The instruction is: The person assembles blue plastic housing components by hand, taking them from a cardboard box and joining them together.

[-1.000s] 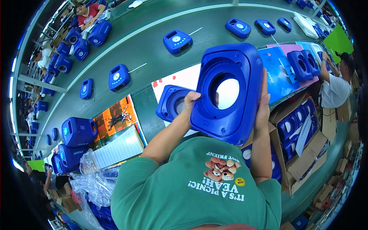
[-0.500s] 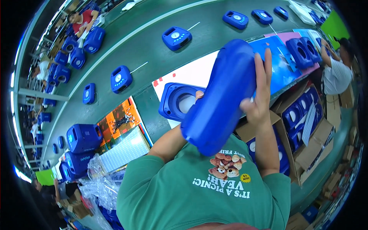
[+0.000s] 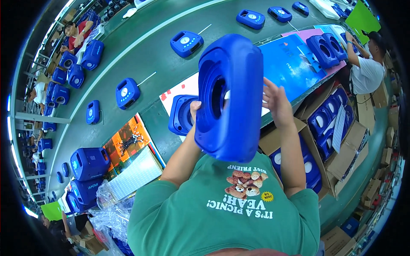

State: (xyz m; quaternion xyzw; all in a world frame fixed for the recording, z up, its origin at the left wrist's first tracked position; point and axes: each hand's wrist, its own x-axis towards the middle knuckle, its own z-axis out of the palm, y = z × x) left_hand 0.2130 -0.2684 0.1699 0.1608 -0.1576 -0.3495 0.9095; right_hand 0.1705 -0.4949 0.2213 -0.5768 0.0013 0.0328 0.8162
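A blue speaker housing (image 3: pixel 243 98) stands tilted in front of my chest, its large round opening turned toward the left. My left hand (image 3: pixel 195 110) grips it at the left edge; the thumb shows and the other fingers are hidden. Beside its right edge is my right hand (image 3: pixel 276 102), fingers apart and loosely bent. Whether those fingertips touch the housing I cannot tell. Just behind my left hand, another blue housing (image 3: pixel 174 121) with a round opening lies on a white sheet (image 3: pixel 168 99).
Blue speaker parts (image 3: pixel 186 43) sit along the green conveyor (image 3: pixel 158 64). At right are cardboard boxes (image 3: pixel 348 164) of blue housings and a person (image 3: pixel 369 70). At left, cables (image 3: pixel 131 143) lie on an orange sheet, near a perforated white sheet (image 3: pixel 134 173) and stacked blue speakers (image 3: pixel 90 163).
The held housing has turned, so its round opening now shows instead of its smooth outer side. My right hand has lowered from its raised position beside the housing.
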